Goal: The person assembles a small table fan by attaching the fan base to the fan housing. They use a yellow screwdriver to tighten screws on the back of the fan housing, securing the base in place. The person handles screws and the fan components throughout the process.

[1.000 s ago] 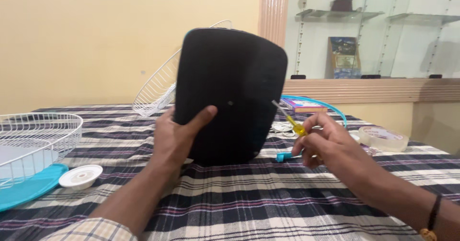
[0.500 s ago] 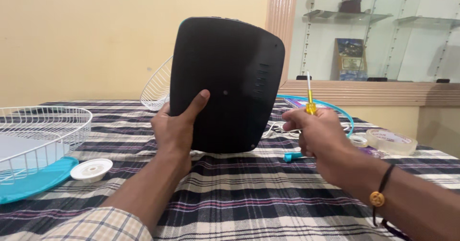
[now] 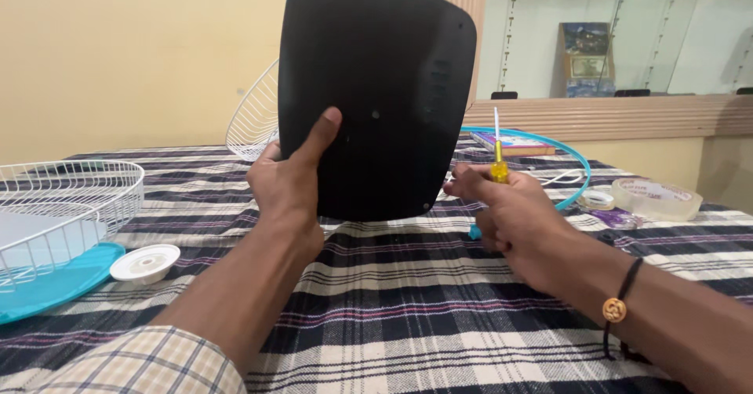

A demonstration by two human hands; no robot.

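While our left hand grips the big black base by its edge, thumb across its flat face, we lift it above the checked table. It looks stiff, smooth and a bit heavy. Our right hand pinches a small yellow screwdriver.

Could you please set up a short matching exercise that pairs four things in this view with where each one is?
Things:
1. black panel
2. screwdriver
3. white round cap
4. tape roll

Places:
A. on the checked cloth at the far right
B. upright in the right hand
C. held up by the left hand
D. on the cloth beside the turquoise piece at the left

Pairs: 1-C, 2-B, 3-D, 4-A
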